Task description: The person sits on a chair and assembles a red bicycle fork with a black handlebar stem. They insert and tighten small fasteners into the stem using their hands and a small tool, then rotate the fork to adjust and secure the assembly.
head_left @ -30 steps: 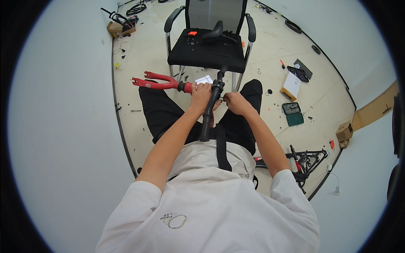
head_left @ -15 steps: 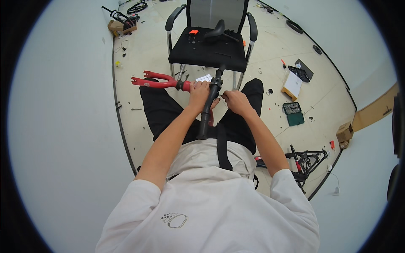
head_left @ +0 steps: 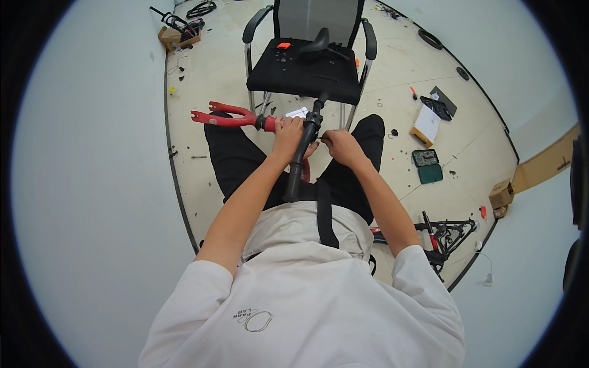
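Note:
Across my lap lies a small red bike frame [head_left: 305, 168], its red fork [head_left: 230, 118] pointing left. A black handlebar [head_left: 300, 161] crosses it lengthwise, one grip toward my waist and the other toward the chair. My left hand [head_left: 288, 141] is closed round the red tube beside the black stem [head_left: 313, 124], partly behind the handlebar. On the stem's right side, my right hand [head_left: 343, 147] pinches something thin and small at its fingertips. What that is cannot be made out.
A black chair [head_left: 300, 76] stands ahead with a bike saddle [head_left: 316, 42] and small parts on its seat. On the floor at right are a green case [head_left: 431, 174] of small parts, a white-and-yellow box [head_left: 425, 127] and a black bike frame [head_left: 451, 235].
The near end of the handlebar has shifted very slightly left. Both hands keep their holds at almost the same places.

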The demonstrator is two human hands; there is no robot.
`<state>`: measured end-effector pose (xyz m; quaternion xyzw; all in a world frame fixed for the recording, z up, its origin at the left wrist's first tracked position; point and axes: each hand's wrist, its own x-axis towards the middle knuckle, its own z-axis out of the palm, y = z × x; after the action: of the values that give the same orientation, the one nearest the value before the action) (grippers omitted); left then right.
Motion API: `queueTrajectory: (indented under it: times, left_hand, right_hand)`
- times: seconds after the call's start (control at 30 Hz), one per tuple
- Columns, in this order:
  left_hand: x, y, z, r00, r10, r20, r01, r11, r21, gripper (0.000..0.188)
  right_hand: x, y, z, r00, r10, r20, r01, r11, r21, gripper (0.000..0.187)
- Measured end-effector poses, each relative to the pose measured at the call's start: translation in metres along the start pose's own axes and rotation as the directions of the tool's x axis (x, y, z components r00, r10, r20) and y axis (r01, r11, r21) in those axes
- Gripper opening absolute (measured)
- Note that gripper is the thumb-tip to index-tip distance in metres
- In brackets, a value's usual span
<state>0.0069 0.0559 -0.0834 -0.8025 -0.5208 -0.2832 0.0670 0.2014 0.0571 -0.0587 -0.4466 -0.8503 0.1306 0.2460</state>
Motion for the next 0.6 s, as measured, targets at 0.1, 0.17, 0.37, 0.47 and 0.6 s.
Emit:
queueTrajectory:
  times: [0.1, 0.17, 0.37, 0.47, 0.6]
  left_hand:
    - [0.0, 0.0, 0.002, 1.0, 0.006, -0.003, -0.006, 1.0, -0.013, 0.05]
    - [0.001, -0.001, 0.002, 1.0, 0.011, 0.009, -0.011, 1.0, -0.015, 0.051]
    - [0.001, -0.002, 0.005, 1.0, 0.005, 0.009, -0.005, 1.0, -0.017, 0.057]
    - [-0.001, -0.004, 0.005, 1.0, 0.006, 0.002, -0.006, 1.0, -0.028, 0.054]
    - [0.0, -0.002, 0.003, 1.0, 0.007, 0.027, -0.007, 1.0, 0.01, 0.051]
  right_hand:
    - [0.002, 0.008, 0.004, 0.999, 0.022, 0.042, -0.024, 0.998, 0.052, 0.012]
    - [0.003, 0.007, 0.004, 0.996, 0.076, 0.052, -0.083, 0.984, 0.156, 0.009]
    - [-0.001, 0.006, 0.008, 0.985, 0.084, -0.15, -0.057, 0.983, 0.175, 0.01]
    - [-0.002, 0.002, 0.001, 0.993, 0.056, -0.107, -0.039, 0.986, 0.161, 0.008]
    - [-0.004, -0.001, 0.0, 0.997, 0.004, -0.081, 0.0, 0.998, 0.059, 0.009]
